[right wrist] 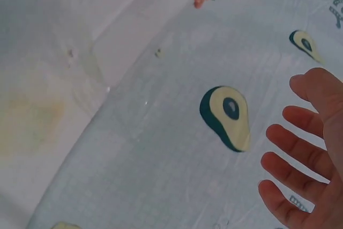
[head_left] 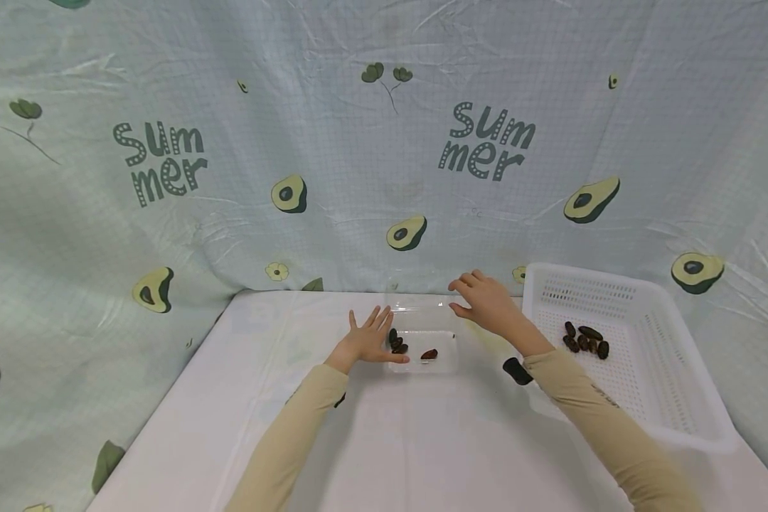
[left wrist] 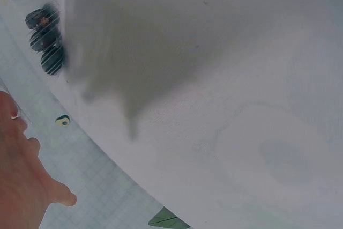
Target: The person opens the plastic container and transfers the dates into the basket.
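Note:
A clear plastic box [head_left: 446, 347] lies on the white table with its see-through lid [head_left: 416, 304] raised at the back. Inside, several dark brown dates [head_left: 397, 344] cluster at the left, and a single date [head_left: 429, 354] lies nearer the middle. My left hand [head_left: 368, 340] is spread at the box's left side, its thumb reaching over the front left part. To the right of the lid, my right hand [head_left: 486, 304] hovers with loosely bent, parted fingers and nothing between them. The right wrist view shows the same hand [right wrist: 311, 159] empty.
At the right stands a white perforated plastic basket [head_left: 668, 370] with several dates [head_left: 592, 341] on its floor. A small black object [head_left: 518, 371] shows beside my right sleeve. Behind the table hangs a pale sheet [head_left: 345, 142] printed with avocados.

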